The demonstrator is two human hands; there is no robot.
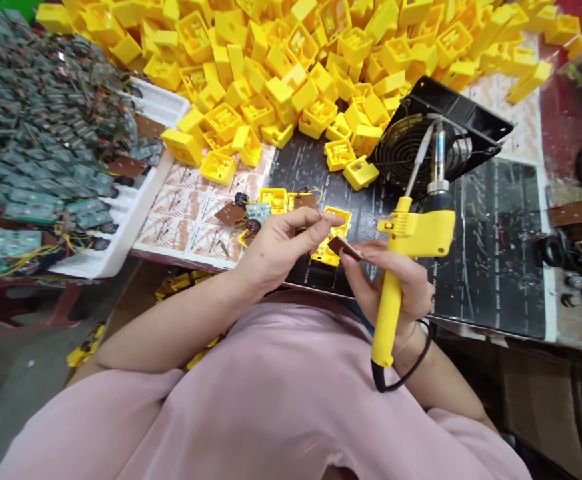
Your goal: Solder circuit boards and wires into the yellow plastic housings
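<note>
My right hand [395, 283] has a yellow soldering gun [393, 313] resting in it, its metal tip pointing up and away. The thumb and fingertips of that same hand pinch a small brown circuit board [345, 249]. Close by on the left, my left hand [291, 243] is closed in a pinch; what lies between its fingertips is too small to make out. Below both hands an open yellow plastic housing [338, 217] lies on the table, partly covered by them. Beside my left hand are a greenish battery-like block [258, 213] and another brown board [230, 214] with wires.
A big heap of yellow housings [281, 87] covers the table's far side. A black fan [451, 133] stands behind the soldering gun's tip. On the left, a white foam tray [135, 220] carries many wired grey-green assemblies. More boards [573, 213] and parts lie at the right edge.
</note>
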